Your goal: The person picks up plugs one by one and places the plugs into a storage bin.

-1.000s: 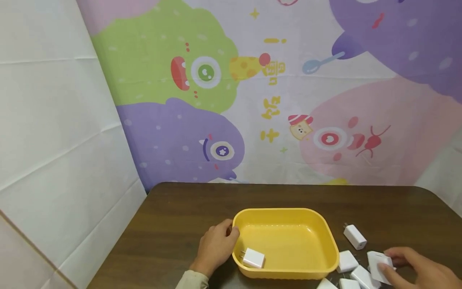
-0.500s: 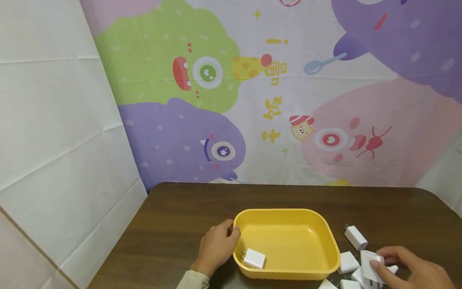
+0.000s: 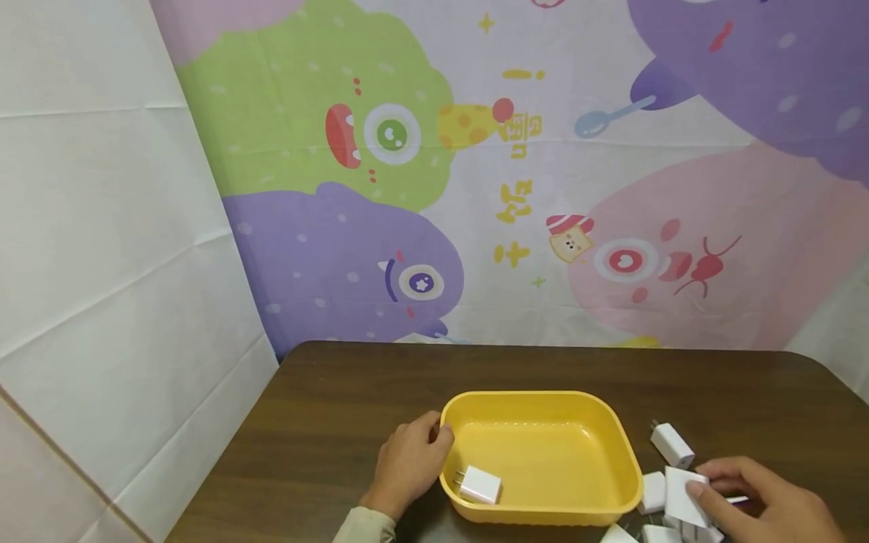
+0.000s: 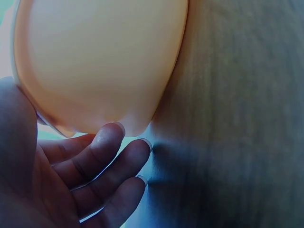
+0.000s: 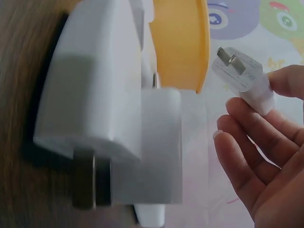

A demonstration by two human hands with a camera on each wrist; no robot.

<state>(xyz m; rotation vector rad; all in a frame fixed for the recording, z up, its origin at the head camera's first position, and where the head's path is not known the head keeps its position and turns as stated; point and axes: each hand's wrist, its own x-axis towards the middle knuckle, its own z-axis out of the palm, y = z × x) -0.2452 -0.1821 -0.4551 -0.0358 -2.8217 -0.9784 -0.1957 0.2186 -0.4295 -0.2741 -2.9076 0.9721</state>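
Note:
My left hand (image 3: 409, 461) holds the left rim of a yellow plastic basin (image 3: 543, 517), thumb over the edge and fingers along the outside wall (image 4: 104, 71). Inside the basin, near its front left corner, lies one white plug-in charger (image 3: 480, 485) with two prongs pointing left. To the right of the basin my right hand (image 3: 774, 498) pinches another white charger (image 3: 684, 494) between thumb and fingers, above a cluster of chargers. In the right wrist view the two metal prongs of the held charger (image 5: 244, 78) show.
Several white chargers (image 3: 653, 492) lie by the basin's front right corner, partly cut off by the lower frame edge. One charger (image 3: 674, 445) lies apart, farther back. Behind the dark wooden table (image 3: 353, 377) hangs a cartoon-printed cloth (image 3: 516, 302); a white cloth (image 3: 122, 241) hangs at the left.
My right hand has moved left with the pinched charger, turning it and lifting it over the others. The left hand stays at the basin's rim.

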